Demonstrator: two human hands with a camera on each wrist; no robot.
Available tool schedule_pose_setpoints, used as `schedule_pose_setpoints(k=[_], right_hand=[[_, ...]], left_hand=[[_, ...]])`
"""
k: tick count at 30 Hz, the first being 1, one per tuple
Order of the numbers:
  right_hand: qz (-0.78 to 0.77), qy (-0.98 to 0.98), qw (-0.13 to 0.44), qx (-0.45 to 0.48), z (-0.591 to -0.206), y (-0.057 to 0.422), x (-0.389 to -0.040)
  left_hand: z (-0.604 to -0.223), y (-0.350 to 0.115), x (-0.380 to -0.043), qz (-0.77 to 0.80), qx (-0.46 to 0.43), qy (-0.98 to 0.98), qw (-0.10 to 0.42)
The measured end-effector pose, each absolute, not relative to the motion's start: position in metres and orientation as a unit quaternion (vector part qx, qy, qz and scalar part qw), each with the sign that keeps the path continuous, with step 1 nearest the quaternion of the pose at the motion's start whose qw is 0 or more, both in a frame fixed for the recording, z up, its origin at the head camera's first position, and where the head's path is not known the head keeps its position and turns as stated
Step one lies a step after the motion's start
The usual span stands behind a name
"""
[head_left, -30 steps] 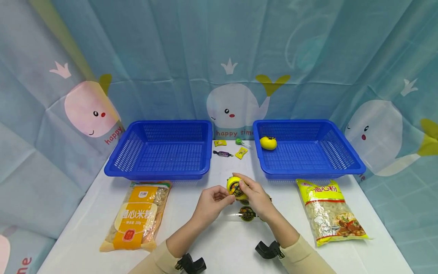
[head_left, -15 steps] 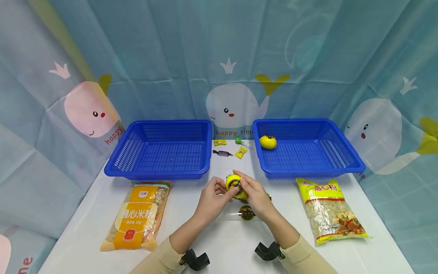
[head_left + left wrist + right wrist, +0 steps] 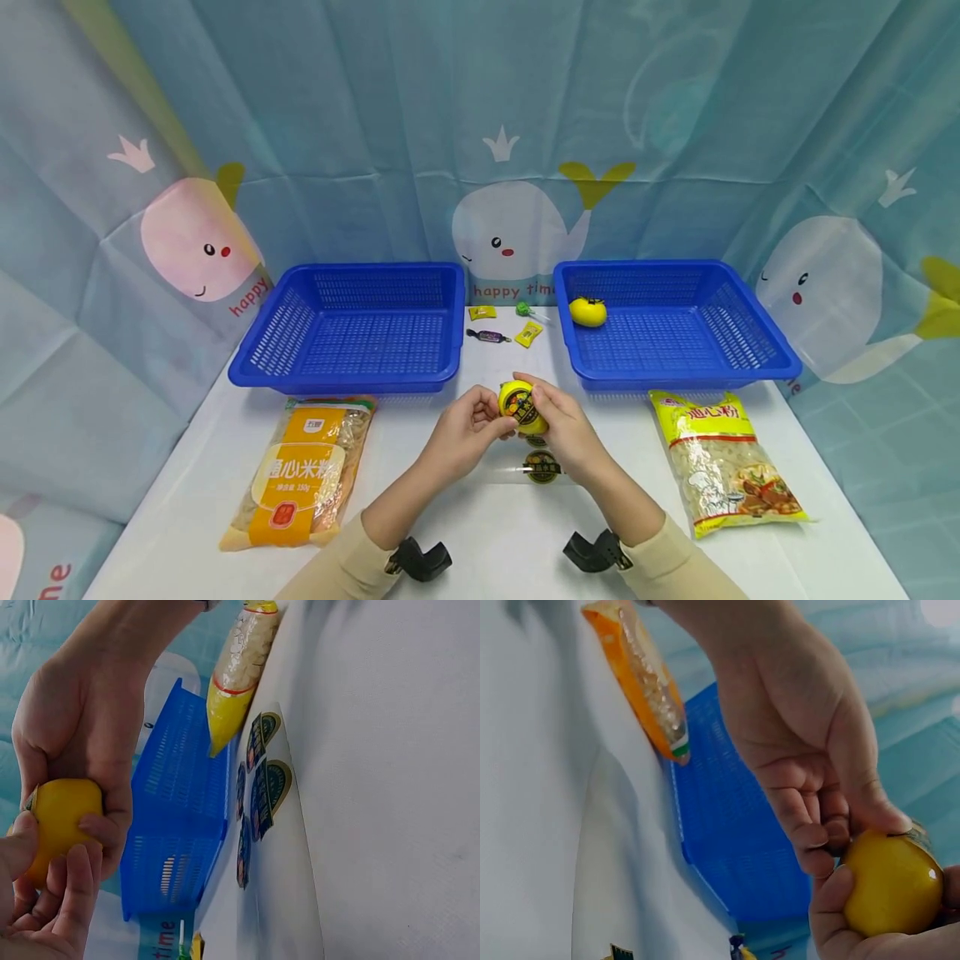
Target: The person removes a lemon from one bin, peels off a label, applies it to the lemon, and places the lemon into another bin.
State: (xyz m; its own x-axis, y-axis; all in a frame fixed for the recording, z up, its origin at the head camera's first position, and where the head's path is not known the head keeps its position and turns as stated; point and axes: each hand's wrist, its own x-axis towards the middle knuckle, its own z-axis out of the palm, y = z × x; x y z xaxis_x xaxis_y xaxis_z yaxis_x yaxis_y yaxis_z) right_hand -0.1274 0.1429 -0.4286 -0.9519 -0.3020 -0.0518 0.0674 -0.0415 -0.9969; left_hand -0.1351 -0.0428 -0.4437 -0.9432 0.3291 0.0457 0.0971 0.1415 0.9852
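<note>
Between both hands is a yellow lemon-shaped fruit [image 3: 892, 892] bearing a round black-and-gold sticker [image 3: 518, 404]. My right hand [image 3: 567, 431] grips the fruit from its right side, thumb on the front. My left hand [image 3: 461, 433] has its fingers curled at the fruit's left side, and its thumb rests by the sticker's lower edge. In the right wrist view that thumb [image 3: 885, 817] lies against the fruit next to the sticker. Below the hands, a clear strip [image 3: 506, 473] with several matching stickers lies on the table, partly hidden by the right hand.
Two blue baskets stand at the back; the right one [image 3: 675, 375] holds a yellow tomato [image 3: 588, 312]. Between them lie wrapped candies [image 3: 489, 336] and a green lollipop [image 3: 523, 309]. A macaroni bag [image 3: 300, 475] lies at left, another bag [image 3: 731, 467] at right.
My left thumb moved onto the middle of the sticker half a second ago, and now sits back at its lower-left edge, so more of the sticker shows. My right hand keeps its grip.
</note>
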Motion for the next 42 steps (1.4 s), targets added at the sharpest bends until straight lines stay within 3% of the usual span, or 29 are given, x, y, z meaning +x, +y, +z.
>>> schedule_pose_setpoints(k=[18, 27, 42], right_hand=[[-0.633, 0.762, 0.103, -0.091, -0.413, 0.155, -0.127], [-0.676, 0.736, 0.034, -0.008, -0.424, 0.146, -0.125], [-0.691, 0.719, 0.072, -0.017, -0.428, 0.142, -0.124]], left_hand=[[-0.453, -0.061, -0.145, 0.665, 0.216, 0.709, 0.095], [-0.438, -0.052, -0.143, 0.671, 0.137, 0.724, 0.077], [-0.435, -0.048, -0.139, 0.643, 0.083, 0.757, 0.082]])
